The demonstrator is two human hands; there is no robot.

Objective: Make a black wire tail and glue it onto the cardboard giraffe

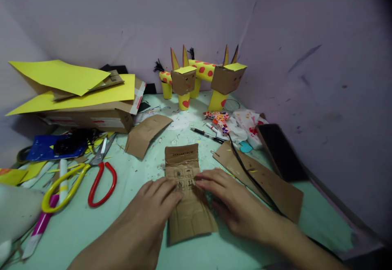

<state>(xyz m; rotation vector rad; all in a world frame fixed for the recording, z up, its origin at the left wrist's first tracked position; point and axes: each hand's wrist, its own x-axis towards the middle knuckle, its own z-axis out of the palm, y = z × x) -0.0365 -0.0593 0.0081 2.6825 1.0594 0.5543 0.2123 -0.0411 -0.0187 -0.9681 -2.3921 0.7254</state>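
A creased strip of brown cardboard (190,217) with printed symbols lies on the table in front of me, its far end bent up a little. My left hand (159,200) rests its fingers on the strip's left side, palm down. On the opposite edge, my right hand (223,196) touches the strip with its fingertips, the fingers stretched out. Neither hand is wrapped around anything. Scissors (99,159) with one yellow and one red handle lie open to the left. Behind the strip is a bent cardboard piece (148,135).
Two cardboard-headed giraffe figures (183,82) stand at the back. Yellow sheets (61,78) top a cardboard box (88,119) at left. A phone (281,151), a black cable (245,168), a pen (208,135) and another cardboard piece (263,180) lie at right. Markers (39,229) lie at left.
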